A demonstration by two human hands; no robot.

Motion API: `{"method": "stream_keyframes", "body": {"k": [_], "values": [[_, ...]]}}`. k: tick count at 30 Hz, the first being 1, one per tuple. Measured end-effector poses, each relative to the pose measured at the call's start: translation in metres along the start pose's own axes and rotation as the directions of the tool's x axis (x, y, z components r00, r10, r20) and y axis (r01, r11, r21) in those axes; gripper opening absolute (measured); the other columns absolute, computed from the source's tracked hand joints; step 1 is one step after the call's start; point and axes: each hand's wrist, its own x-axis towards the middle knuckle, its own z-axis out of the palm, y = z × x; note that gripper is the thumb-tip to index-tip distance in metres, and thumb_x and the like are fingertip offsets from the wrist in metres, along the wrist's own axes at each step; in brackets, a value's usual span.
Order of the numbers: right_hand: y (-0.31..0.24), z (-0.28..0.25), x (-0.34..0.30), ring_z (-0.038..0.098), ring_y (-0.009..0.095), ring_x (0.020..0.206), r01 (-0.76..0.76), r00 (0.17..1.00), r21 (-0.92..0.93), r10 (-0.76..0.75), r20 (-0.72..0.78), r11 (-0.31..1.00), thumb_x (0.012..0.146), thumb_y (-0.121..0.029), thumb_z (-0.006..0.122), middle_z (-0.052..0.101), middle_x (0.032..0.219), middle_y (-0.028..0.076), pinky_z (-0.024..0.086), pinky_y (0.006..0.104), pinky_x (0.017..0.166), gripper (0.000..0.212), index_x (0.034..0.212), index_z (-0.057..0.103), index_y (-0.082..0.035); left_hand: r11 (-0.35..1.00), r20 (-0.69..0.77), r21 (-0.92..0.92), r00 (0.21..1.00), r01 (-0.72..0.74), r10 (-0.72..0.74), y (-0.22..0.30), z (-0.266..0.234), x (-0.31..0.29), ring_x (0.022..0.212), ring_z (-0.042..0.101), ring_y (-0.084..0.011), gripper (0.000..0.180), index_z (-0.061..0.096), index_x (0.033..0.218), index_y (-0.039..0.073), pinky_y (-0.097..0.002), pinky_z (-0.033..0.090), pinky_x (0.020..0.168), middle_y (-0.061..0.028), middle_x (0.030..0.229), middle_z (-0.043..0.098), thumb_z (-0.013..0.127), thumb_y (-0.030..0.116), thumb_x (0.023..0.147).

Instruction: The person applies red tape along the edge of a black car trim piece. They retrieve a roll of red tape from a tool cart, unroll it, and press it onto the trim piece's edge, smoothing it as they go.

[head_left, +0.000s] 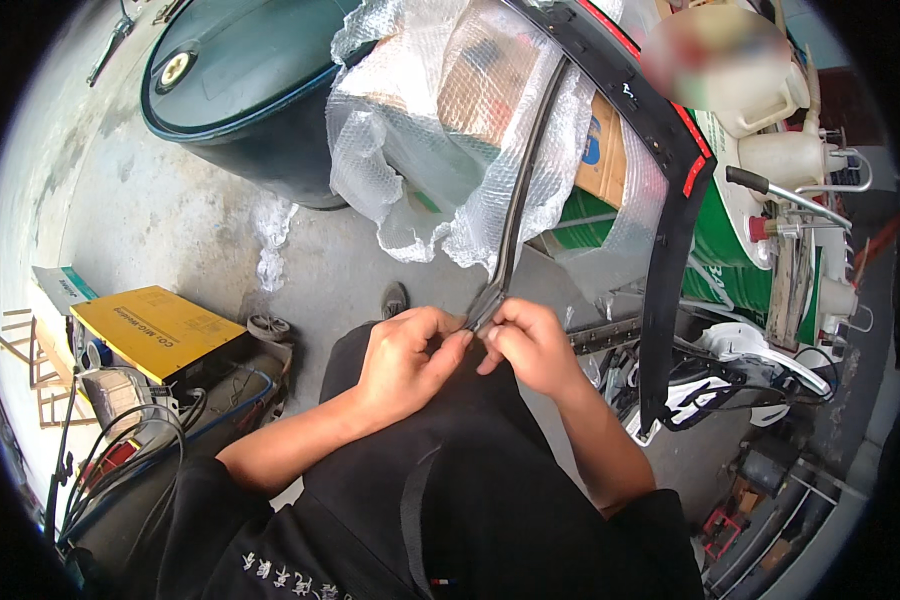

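Black, narrow and flexible-looking, one trim strip (519,190) runs from the fingertips of both hands upward and away, its far end reaching the edge of one large black panel (660,290); whether the two are joined cannot be determined. Two hands are observed. The left hand (405,362) is nearly closed, thumb and fingers pinching the strip's near end. The right hand (532,346) is likewise curled, its fingertips pinching the strip just beside the left.

The panel arches beyond and to the right of the right hand, with red tape (692,178) along part of its edge. Ahead of both hands lies crumpled bubble wrap (390,140). One dark blue-green drum (270,165) stands ahead and left of the left hand; one yellow box (155,330) sits to that hand's left. One shoe (394,298) shows just beyond the left hand.

Surface: grey floor (200,215), stained, with a whitish patch left of the drum's near side. Room: cluttered workshop, with stored containers well right of the right hand.
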Motion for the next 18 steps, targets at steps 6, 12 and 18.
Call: {"method": "stream_keyframes", "body": {"k": [6,12,18], "values": [[-0.029,0.023,-0.017,0.068,0.017,0.071,0.323,0.883,-0.487,-0.443,-0.153,0.812,0.082,0.003,0.069,0.062,0.084,0.01,0.055,0.0292,0.061,0.011,0.088,0.061,0.002,0.991,-0.114,0.113,0.99,-0.066,0.079,0.001,0.005,0.005,0.071,0.068,-0.0207,0.014,0.068,0.094,-0.002,-0.0306,0.053,0.063,-0.0142,0.081,0.069,0.074,0.005,0.083],[-0.019,0.028,-0.016,0.068,0.021,0.067,0.276,0.859,-0.587,-0.469,-0.205,0.761,0.081,0.002,0.072,0.064,0.08,0.01,0.054,0.0311,0.06,0.011,0.086,0.062,0.001,0.971,-0.1,0.184,0.98,-0.151,0.171,0.002,0.007,0.006,0.067,0.065,-0.025,0.014,0.068,0.093,-0.001,-0.0332,0.05,0.058,-0.014,0.078,0.066,0.075,0.004,0.082],[-0.022,0.034,-0.018,0.066,0.015,0.063,0.208,0.839,-0.643,-0.473,-0.27,0.737,0.082,0.001,0.072,0.065,0.076,0.009,0.051,0.0282,0.056,0.008,0.085,0.065,0.003,0.935,-0.109,0.255,0.953,-0.247,0.282,0.005,0.009,0.009,0.064,0.062,-0.0276,0.014,0.067,0.09,0.001,-0.0377,0.05,0.057,-0.012,0.071,0.063,0.075,0.004,0.079]]}}
